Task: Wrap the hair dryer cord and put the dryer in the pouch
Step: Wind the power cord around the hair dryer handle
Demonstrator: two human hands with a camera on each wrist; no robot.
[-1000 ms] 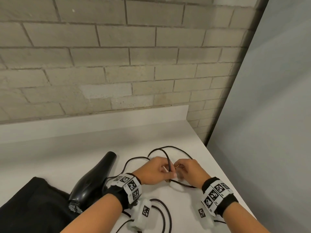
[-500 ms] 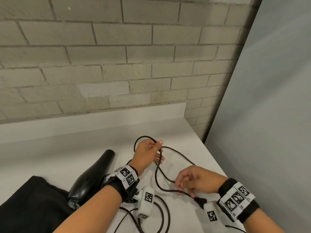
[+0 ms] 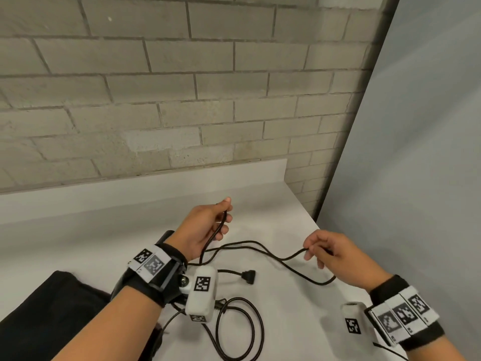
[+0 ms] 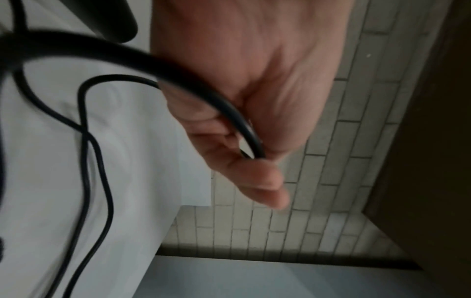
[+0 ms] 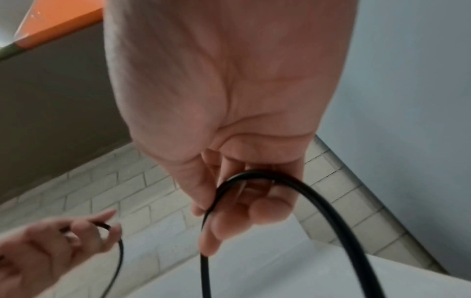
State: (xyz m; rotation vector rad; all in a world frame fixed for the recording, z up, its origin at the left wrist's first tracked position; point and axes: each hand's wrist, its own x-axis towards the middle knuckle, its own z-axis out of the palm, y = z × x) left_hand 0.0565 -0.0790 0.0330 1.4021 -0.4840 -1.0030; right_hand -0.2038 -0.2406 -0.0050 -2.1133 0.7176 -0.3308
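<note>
Evidently two hands (image 3: 205, 227) (image 3: 335, 254), one cord (image 3: 260, 247)

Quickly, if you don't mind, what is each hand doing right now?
Left hand: pinching a bend of the black cord.
Right hand: fingers curled round the same cord.

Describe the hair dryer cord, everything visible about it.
The cord is thin, black and round, rubbery-looking, and not yet wrapped. The left hand pinches a bend of it raised off the white counter; the right hand pinches another stretch, with slack sagging between them. More of it lies in loose loops near the wrists, and its black plug rests free on the counter.
</note>
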